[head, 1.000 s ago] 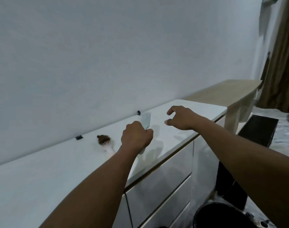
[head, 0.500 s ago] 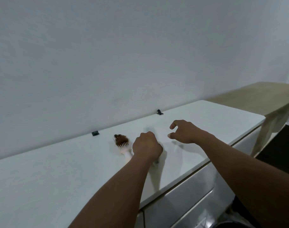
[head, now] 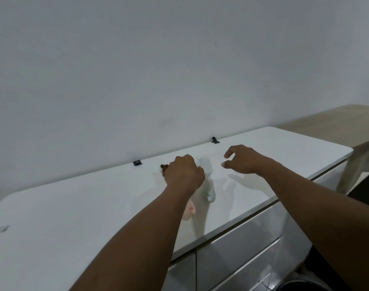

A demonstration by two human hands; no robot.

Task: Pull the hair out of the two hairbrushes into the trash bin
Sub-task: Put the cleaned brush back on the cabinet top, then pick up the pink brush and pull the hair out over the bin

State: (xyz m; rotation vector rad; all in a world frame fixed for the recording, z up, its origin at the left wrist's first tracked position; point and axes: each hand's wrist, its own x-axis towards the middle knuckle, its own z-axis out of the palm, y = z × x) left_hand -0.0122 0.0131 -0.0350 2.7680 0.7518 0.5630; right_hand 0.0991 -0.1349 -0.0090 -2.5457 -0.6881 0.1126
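Note:
A pale green hairbrush point(head: 206, 181) lies on the white counter point(head: 74, 206), bristles up and handle toward me. My left hand point(head: 182, 174) is a closed fist, its fingers curled against that brush's neck. Under this hand and wrist lies a pink hairbrush point(head: 190, 211). Its handle end shows beside my forearm, and a brown hair clump point(head: 164, 167) pokes out left of the fist. To the right of the green brush, my right hand point(head: 243, 159) hovers just above the counter with fingers apart, holding nothing. The black trash bin point(head: 301, 286) shows only its rim at the bottom right.
Two small black clips point(head: 137, 162) point(head: 215, 140) sit where the counter meets the wall. White drawer fronts point(head: 242, 255) lie below the counter edge. A light wooden table point(head: 337, 120) adjoins on the right. A small pale tab point(head: 1, 228) sits at the counter's far left.
My left hand has lowered the green hairbrush from mid-air onto the counter beside the pink one. My view turned left, so most of the bin dropped out of sight.

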